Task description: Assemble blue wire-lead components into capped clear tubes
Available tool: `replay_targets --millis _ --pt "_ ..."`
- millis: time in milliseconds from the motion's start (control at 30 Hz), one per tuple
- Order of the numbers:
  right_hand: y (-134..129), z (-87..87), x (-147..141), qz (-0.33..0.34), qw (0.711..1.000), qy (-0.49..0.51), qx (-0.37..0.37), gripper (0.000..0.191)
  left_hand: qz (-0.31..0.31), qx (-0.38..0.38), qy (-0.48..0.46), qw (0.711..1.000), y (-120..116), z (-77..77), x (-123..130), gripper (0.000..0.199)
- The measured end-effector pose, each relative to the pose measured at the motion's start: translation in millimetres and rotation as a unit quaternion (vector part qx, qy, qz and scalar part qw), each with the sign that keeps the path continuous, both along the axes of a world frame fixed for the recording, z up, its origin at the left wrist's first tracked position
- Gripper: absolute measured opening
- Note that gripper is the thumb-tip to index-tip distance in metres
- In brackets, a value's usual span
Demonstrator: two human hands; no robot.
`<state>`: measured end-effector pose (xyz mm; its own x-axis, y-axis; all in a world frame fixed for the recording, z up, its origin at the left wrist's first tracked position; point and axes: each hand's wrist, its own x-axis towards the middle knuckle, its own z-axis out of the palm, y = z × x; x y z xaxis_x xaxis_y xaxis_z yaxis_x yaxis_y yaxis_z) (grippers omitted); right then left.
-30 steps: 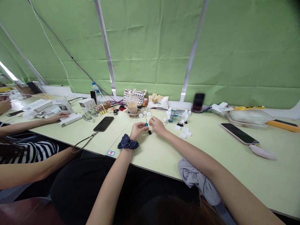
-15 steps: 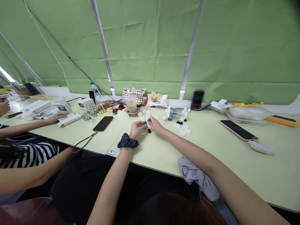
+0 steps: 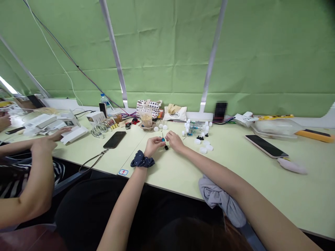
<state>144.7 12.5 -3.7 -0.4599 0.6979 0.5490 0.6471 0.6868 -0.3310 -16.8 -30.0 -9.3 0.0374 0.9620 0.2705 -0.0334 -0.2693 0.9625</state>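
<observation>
My left hand (image 3: 154, 145) pinches a small blue part (image 3: 163, 139) with a thin dark rod standing up from it; its exact kind is too small to tell. Close against its right side, my right hand (image 3: 174, 140) has its fingers pressed together, and whatever they hold is hidden. A small black piece (image 3: 166, 147) shows just below the fingertips. Beyond my right hand stand clear tube-like assemblies (image 3: 195, 127) with blue parts and white round ends. White round caps (image 3: 203, 150) lie on the table nearer to me, with small black pieces (image 3: 200, 138) behind them.
A drink cup (image 3: 146, 116) in a holder stands behind my hands, beside a patterned bag (image 3: 157, 108) and a white pouch (image 3: 175, 113). Phones lie left (image 3: 114, 139) and right (image 3: 266, 146). A co-worker's arms (image 3: 39, 167) and white boxes (image 3: 74, 135) are at left.
My hands stay together around the blue part, with only a slight shift. At left, the co-worker's nearer arm has lifted from the table edge toward the boxes.
</observation>
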Motion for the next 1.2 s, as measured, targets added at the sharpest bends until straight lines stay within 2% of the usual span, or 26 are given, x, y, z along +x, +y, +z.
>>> replay_targets --millis 167,433,533,667,733,967,1067,1200 --pt "3.4 -3.6 -2.5 0.034 0.997 0.053 -0.043 0.027 0.000 0.001 0.004 1.000 0.0 -0.5 0.0 0.043" --pt "-2.4 1.3 -2.8 0.073 0.986 0.121 -0.090 0.016 0.009 -0.002 0.006 1.000 -2.6 2.8 2.0 0.041" --pt "-3.0 1.9 -2.5 0.101 0.970 0.175 -0.136 0.011 0.004 0.004 0.009 1.000 -2.5 3.3 1.7 0.039" --pt "-0.7 1.5 -2.6 0.131 0.932 0.267 -0.207 0.006 -0.010 0.020 0.032 0.999 -1.9 3.4 0.4 0.042" --pt "0.5 1.0 -2.7 0.136 0.919 0.287 -0.234 0.007 -0.008 0.029 0.043 0.999 -1.7 3.2 -0.4 0.044" --pt "-0.2 0.3 -2.1 0.094 0.907 0.314 -0.264 0.026 0.008 0.038 0.057 0.998 -1.1 1.9 -2.3 0.042" --pt "1.4 -0.9 0.7 0.062 0.915 0.289 -0.273 0.031 0.009 0.043 0.051 0.998 -1.0 1.6 -2.5 0.041" --pt "8.3 -3.9 4.0 0.024 0.951 0.230 -0.207 0.032 0.008 0.045 0.057 0.997 -0.3 0.8 -2.7 0.039"
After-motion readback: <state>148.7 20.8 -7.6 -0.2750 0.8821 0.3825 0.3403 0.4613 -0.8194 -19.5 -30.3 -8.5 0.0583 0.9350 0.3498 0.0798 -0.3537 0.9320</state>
